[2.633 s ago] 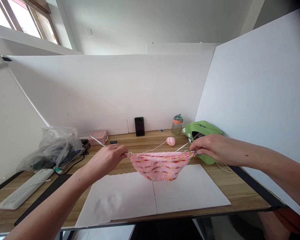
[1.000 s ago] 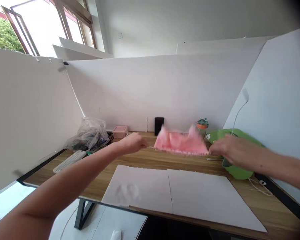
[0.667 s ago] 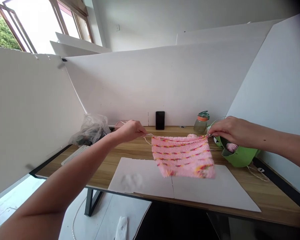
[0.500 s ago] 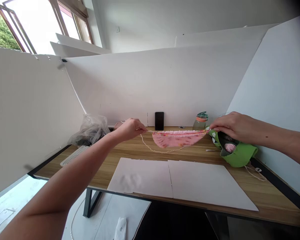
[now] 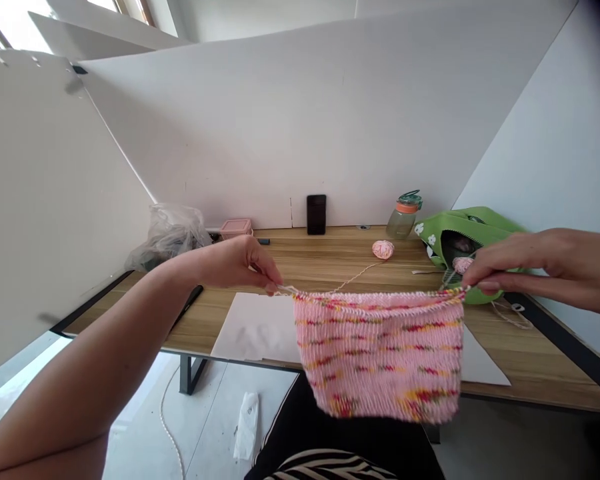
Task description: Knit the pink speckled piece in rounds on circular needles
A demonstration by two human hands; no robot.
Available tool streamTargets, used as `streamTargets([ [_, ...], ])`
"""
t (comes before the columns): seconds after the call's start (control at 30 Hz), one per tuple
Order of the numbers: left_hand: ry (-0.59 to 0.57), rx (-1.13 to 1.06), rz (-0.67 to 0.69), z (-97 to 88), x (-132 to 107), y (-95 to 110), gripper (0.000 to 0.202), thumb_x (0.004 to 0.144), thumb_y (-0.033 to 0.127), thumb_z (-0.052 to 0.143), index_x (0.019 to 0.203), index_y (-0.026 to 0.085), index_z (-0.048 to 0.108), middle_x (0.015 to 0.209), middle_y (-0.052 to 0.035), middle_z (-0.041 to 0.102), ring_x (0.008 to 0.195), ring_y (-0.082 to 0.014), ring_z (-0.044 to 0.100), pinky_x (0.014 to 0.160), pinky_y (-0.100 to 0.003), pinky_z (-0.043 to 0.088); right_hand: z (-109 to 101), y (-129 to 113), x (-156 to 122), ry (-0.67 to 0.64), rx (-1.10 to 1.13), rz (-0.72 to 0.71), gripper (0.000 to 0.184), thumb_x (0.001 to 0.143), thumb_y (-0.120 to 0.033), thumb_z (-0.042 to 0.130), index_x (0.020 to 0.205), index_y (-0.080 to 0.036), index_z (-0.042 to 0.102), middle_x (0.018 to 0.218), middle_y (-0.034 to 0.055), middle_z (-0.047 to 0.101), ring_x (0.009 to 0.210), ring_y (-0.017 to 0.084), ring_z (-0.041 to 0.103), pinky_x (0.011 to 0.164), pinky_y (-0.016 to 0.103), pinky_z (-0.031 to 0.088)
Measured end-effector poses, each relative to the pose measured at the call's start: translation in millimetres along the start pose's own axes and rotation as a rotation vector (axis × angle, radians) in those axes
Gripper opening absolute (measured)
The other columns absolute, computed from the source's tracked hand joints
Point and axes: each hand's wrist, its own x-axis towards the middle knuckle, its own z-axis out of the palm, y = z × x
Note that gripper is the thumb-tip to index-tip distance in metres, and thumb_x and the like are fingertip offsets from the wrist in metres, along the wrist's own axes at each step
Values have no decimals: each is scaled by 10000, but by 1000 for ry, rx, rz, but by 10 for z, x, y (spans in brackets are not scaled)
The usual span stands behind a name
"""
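A pink knitted piece (image 5: 380,353) with red, yellow and green flecks hangs stretched between my two hands, over the desk's front edge. My left hand (image 5: 247,263) pinches a pale strand or needle end at its upper left corner; which of these it is, I cannot make out. The upper right corner is pinched in my right hand (image 5: 505,263). A strand of yarn runs from behind the knitting to a pink yarn ball (image 5: 383,249) on the desk. Beside my right hand, a second pink ball (image 5: 463,265) shows at the mouth of a green bag (image 5: 485,223).
A black phone (image 5: 316,215) leans upright against the back panel, left of a bottle with a green lid (image 5: 404,215). At the left lie a pink box (image 5: 236,229) and a clear plastic bag (image 5: 173,230). White sheets (image 5: 255,327) cover the desk's front.
The knitted piece has come nearer and lower, and now hangs down at full height instead of swinging flat. My view has tilted down. A yarn ball now shows on the desk.
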Motion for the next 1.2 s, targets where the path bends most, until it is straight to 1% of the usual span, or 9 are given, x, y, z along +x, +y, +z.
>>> streamTargets([
  [0.1, -160, -55, -97, 212, 274, -335, 172, 716, 291, 711, 841, 198, 785, 788, -35, 758, 770, -176, 687, 662, -211, 490, 400, -20, 243, -331, 175, -36, 360, 924, -501, 391, 915, -302, 690, 872, 46, 715, 781, 215, 645, 683, 334, 482],
  [0.3, -122, 21, -251, 690, 965, -1204, 208, 676, 282, 722, 833, 155, 774, 749, -59, 743, 640, -161, 635, 516, -203, 410, 1485, 122, 853, -309, 143, -2, 263, 823, -328, 458, 729, -206, 670, 712, 60, 700, 701, 242, 611, 747, 397, 424],
  [0.5, -112, 21, -170, 825, 1113, -1548, 196, 684, 304, 724, 829, 180, 770, 773, -36, 721, 686, -150, 624, 577, -200, 434, 1713, 272, 880, -307, 186, -26, 331, 881, -368, 398, 742, -215, 657, 756, 63, 700, 770, 252, 603, 804, 414, 401],
  [0.67, -16, 87, -78, 896, 1094, -1557, 157, 747, 293, 683, 817, 181, 767, 810, -63, 701, 809, -188, 618, 739, -261, 474, 1689, 316, 829, -326, 252, -18, 395, 851, -578, 484, 805, -226, 656, 789, 49, 695, 837, 258, 604, 880, 430, 388],
  [0.8, 56, 133, -42, 962, 1008, -1504, 156, 787, 227, 634, 881, 180, 749, 988, -97, 692, 1010, -237, 593, 940, -370, 451, 1750, 345, 810, -311, 289, -36, 440, 897, -597, 420, 796, -220, 623, 819, 40, 682, 833, 234, 602, 1002, 463, 299],
  [0.9, 232, 261, -25, 1020, 885, -1314, 411, 801, 91, 525, 1176, 201, 651, 1221, -114, 613, 1210, -271, 496, 1049, -472, 382, 1787, 357, 789, -293, 302, -47, 444, 921, -589, 392, 805, -216, 603, 832, 45, 668, 828, 228, 582, 1008, 466, 279],
  [1.0, 414, 370, 72, 1179, 771, -960, 462, 834, 1, 383, 1207, 154, 609, 1245, -137, 592, 1237, -252, 476, 1041, -440, 411, 1804, 364, 773, -266, 303, -73, 436, 930, -579, 394, 806, -213, 595, 816, 45, 652, 818, 225, 556, 955, 441, 316],
  [1.07, 421, 357, 162, 1372, 737, -710, 373, 863, 28, 399, 1138, 146, 623, 1156, -134, 628, 1113, -231, 548, 954, -377, 481, 1812, 366, 773, -249, 300, -90, 433, 936, -569, 393, 803, -207, 590, 803, 44, 641, 807, 220, 544, 910, 417, 340],
  [1.2, 222, 414, 358, 1825, 806, -432, 286, 888, 104, 457, 1136, 149, 592, 1117, -152, 641, 1080, -243, 577, 925, -369, 501, 1847, 367, 780, -228, 279, -113, 407, 955, -524, 387, 781, -201, 564, 779, 39, 616, 784, 210, 535, 861, 399, 358],
])
